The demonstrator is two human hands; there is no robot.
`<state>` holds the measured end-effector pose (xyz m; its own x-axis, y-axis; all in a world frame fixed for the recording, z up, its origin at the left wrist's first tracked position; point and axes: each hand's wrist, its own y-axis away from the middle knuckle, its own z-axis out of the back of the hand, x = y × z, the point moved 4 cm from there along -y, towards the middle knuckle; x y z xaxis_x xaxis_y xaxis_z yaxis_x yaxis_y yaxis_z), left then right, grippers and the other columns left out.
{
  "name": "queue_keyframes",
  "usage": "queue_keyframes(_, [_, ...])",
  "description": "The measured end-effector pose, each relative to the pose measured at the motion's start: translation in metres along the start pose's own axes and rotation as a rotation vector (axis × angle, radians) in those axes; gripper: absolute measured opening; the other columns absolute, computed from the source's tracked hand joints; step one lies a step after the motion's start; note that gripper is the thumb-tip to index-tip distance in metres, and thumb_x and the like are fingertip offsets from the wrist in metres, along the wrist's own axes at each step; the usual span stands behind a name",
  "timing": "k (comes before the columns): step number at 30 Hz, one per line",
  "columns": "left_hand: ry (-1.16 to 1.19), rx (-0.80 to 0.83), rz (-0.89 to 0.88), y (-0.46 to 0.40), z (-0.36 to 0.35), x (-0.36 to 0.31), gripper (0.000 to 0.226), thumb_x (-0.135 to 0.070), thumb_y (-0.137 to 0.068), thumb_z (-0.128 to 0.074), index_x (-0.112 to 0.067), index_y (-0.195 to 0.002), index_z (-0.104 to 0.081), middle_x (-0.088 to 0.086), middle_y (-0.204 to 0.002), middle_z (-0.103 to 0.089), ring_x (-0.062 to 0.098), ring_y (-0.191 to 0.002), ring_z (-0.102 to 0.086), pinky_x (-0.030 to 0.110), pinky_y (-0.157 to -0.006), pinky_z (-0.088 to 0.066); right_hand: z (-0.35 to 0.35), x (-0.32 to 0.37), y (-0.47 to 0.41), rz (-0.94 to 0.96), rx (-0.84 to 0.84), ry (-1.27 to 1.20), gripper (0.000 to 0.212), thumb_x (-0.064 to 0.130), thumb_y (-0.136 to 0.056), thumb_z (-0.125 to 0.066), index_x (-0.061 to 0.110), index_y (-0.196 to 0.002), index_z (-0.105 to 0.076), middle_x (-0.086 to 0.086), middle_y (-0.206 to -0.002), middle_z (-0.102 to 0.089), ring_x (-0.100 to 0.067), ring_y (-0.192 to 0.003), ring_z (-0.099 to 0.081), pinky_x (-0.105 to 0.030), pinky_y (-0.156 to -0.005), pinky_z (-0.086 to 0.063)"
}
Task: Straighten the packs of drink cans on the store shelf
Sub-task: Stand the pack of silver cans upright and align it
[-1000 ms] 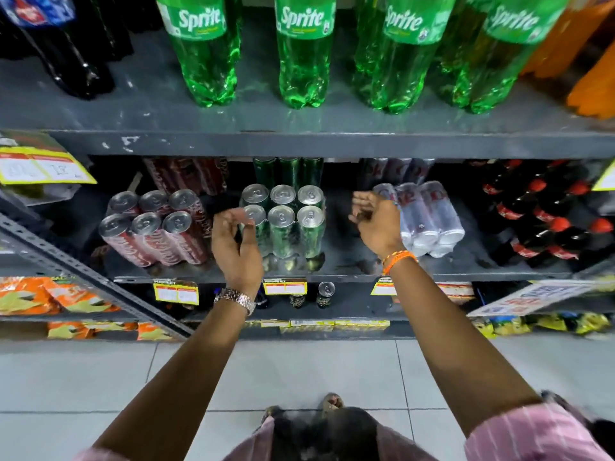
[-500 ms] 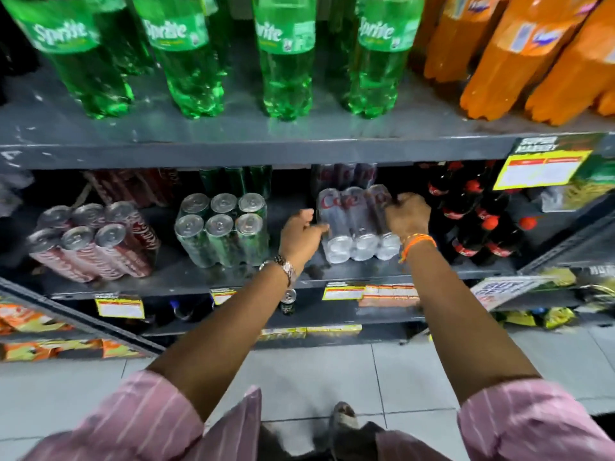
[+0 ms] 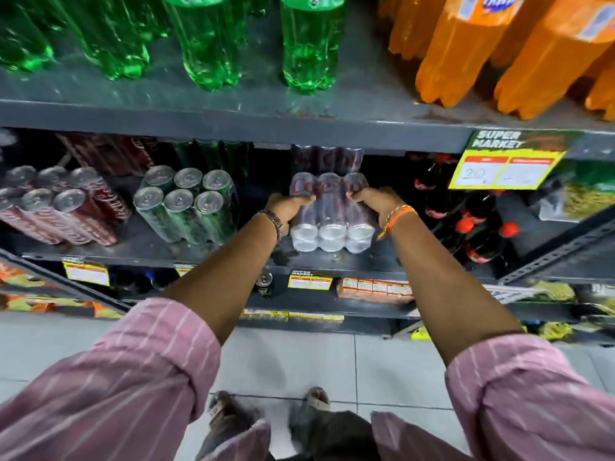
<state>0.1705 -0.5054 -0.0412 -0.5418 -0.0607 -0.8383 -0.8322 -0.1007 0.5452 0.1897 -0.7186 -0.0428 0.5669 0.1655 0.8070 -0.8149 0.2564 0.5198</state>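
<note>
A shrink-wrapped pack of silver cans (image 3: 329, 214) lies on its side on the middle shelf (image 3: 206, 252), can ends toward me. My left hand (image 3: 288, 206) grips its left side and my right hand (image 3: 374, 201) grips its right side. To the left stand a pack of green cans (image 3: 189, 204) and, further left, a pack of red cans (image 3: 56, 207), both leaning. Another silver pack (image 3: 327, 158) sits behind the held one.
Small cola bottles with red caps (image 3: 472, 224) crowd the shelf just right of the silver pack. Green bottles (image 3: 206, 38) and orange bottles (image 3: 466, 44) stand on the shelf above. A yellow price tag (image 3: 506, 164) hangs at the right. Tiled floor lies below.
Both hands left the green pack and moved right to the silver pack, closing on its two sides. My view shifted right and closer to the shelf.
</note>
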Motion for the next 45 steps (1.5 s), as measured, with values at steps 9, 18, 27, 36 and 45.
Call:
queue_keyframes(9, [-0.010, -0.035, -0.202, 0.002, 0.009, -0.007, 0.016, -0.002, -0.073, -0.080, 0.002, -0.087, -0.072, 0.020, -0.108, -0.073, 0.027, -0.091, -0.070, 0.046, -0.093, -0.057, 0.006, 0.005, 0.006, 0.136, 0.031, -0.123, 0.032, 0.009, -0.072, -0.085, 0.015, -0.089, -0.058, -0.006, -0.101, -0.067, -0.024, -0.100, -0.066, -0.041, -0.092, -0.056])
queue_keyframes(18, [-0.043, -0.071, -0.328, 0.017, 0.022, 0.028, 0.043, 0.005, -0.059, -0.086, -0.007, -0.097, -0.074, 0.011, -0.099, -0.076, 0.025, -0.093, -0.073, 0.045, -0.090, -0.059, 0.019, -0.019, 0.044, 0.455, 0.008, 0.078, 0.052, 0.009, -0.071, -0.087, 0.007, -0.118, -0.067, -0.011, -0.117, -0.074, -0.024, -0.112, -0.070, -0.042, -0.101, -0.055])
queue_keyframes(27, [-0.172, -0.108, -0.367, 0.032, 0.027, 0.068, 0.057, 0.004, -0.055, -0.086, -0.008, -0.107, -0.065, 0.005, -0.097, -0.074, 0.022, -0.091, -0.072, 0.034, -0.080, -0.061, 0.021, -0.063, 0.061, 0.493, -0.032, 0.133, 0.052, 0.003, -0.070, -0.086, 0.006, -0.115, -0.061, -0.007, -0.112, -0.072, -0.026, -0.109, -0.070, -0.037, -0.097, -0.057])
queue_keyframes(36, [-0.030, 0.111, -0.327, 0.044, 0.028, 0.017, 0.090, -0.023, -0.061, -0.082, -0.011, -0.137, -0.035, 0.005, -0.140, -0.043, 0.017, -0.125, -0.045, 0.032, -0.105, -0.039, 0.025, -0.070, 0.078, 0.379, -0.263, 0.039, 0.069, 0.015, -0.070, -0.087, 0.009, -0.129, -0.051, -0.010, -0.122, -0.067, -0.026, -0.115, -0.065, -0.040, -0.102, -0.053])
queue_keyframes(45, [-0.059, 0.255, -0.238, 0.033, 0.010, -0.024, 0.045, -0.053, -0.101, -0.032, -0.021, -0.102, -0.065, -0.001, -0.098, -0.071, 0.012, -0.091, -0.066, 0.037, -0.097, -0.046, -0.017, -0.066, 0.122, 0.385, -0.433, -0.007, 0.037, 0.007, -0.087, -0.065, 0.000, -0.122, -0.054, -0.018, -0.123, -0.060, -0.034, -0.123, -0.051, -0.040, -0.108, -0.042])
